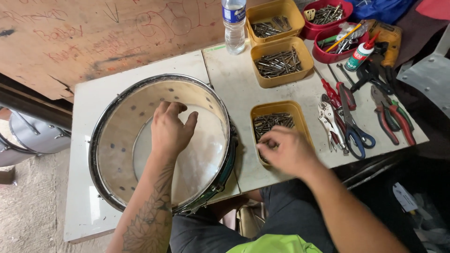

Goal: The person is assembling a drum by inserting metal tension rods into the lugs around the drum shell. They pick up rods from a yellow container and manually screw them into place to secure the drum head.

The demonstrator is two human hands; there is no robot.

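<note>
Left hand (169,130) reaches inside the round, metal-rimmed drum shell (112,140) lying flat on the white counter (243,84); fingers curled, grip holding nothing visible. Right hand (286,151) rests in the nearest yellow plastic tray of metal screws (276,115), just beside the drum; fingers pinched together, contents of grip cannot be determined. Pliers and scissors (356,126) lie further right.

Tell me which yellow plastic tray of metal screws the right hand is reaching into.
The nearest yellow tray, at the table's front edge: the right hand is over its screws. The other two yellow trays sit farther back, untouched.
</note>
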